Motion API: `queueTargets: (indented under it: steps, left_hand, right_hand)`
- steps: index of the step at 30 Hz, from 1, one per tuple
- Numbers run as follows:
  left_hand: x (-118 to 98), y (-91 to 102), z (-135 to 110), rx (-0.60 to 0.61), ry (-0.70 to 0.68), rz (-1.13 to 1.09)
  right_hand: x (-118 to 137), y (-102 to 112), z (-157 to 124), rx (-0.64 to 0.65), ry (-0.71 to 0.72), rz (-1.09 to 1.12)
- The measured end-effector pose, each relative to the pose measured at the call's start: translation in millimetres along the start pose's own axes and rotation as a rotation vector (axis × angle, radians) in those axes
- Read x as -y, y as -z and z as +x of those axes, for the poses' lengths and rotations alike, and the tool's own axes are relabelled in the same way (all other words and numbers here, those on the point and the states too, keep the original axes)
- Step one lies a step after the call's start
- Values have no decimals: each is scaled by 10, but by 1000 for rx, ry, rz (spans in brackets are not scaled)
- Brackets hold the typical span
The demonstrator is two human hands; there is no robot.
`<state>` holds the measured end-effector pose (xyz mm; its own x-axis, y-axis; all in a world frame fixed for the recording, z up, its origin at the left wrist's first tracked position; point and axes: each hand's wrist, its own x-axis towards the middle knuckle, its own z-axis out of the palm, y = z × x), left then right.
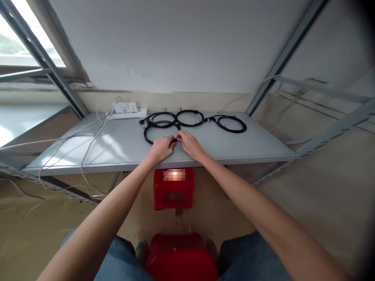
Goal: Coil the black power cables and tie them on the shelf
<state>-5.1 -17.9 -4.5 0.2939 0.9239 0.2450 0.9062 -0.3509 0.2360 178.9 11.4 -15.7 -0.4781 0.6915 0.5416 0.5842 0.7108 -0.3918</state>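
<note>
A coiled black cable (pixel 145 134) lies on the grey shelf (pixel 222 146) near its front edge. Both hands are at the right side of this coil. My left hand (pixel 163 148) is closed on the cable, its fingers pinched at the coil's near right part. Just to the right, my right hand (pixel 189 143) pinches the same coil, fingertips close to those of the left. What exactly lies between the fingertips is too small to make out. Behind are more coiled black cables: one coil (pixel 164 113) touching the held one, another coil (pixel 190 111) beside it, and a third (pixel 245 127) farther right.
A white power strip (pixel 125 114) with white adapters (pixel 125 107) stands at the back left, with white cords (pixel 88 150) trailing over the shelf's left side. Metal posts (pixel 285 56) frame the shelf. Below are a red stool (pixel 158 195) and another red seat (pixel 181 257) between the knees.
</note>
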Motion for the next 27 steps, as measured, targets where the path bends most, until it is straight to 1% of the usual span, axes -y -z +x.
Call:
queueTargets:
  steps: [3, 6, 14, 20, 27]
  left_hand:
    - [-3, 1, 2, 2, -2, -8]
    - [-6, 3, 0, 2, 1, -7]
    - [-17, 10, -10, 5, 2, 13]
    - [-30, 20, -15, 5, 4, 10]
    - [0, -6, 3, -5, -6, 2]
  right_hand:
    - [-19, -23, 4, -9, 21, 23]
    - [-19, -39, 8, -17, 7, 20]
    - [29, -17, 6, 18, -18, -37]
    - [18, -22, 12, 38, -56, -102]
    - [-40, -52, 16, 48, -8, -68]
